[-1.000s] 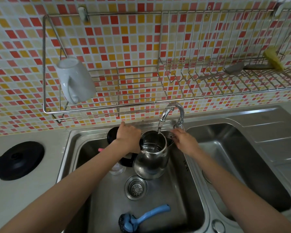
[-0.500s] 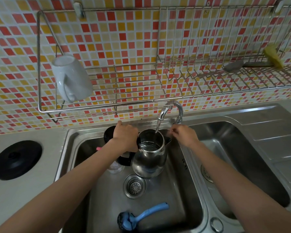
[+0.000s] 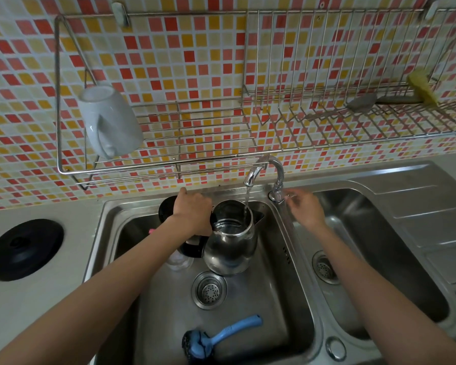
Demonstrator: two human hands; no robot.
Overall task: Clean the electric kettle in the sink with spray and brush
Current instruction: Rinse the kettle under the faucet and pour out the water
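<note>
Left hand (image 3: 192,213) grips the kettle (image 3: 231,243) handle, steadying it under the faucet (image 3: 263,169) stream. Right hand (image 3: 304,206), fingers loose, sits at the tap valve, likely ready to shut off

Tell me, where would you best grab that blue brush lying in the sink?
By its blue handle, coming from above. The brush lies flat on the sink floor, its dark bristle head toward the near left and the handle angled up to the right, bare and clear of the drain and kettle, so fingers should close across it easily.
</note>
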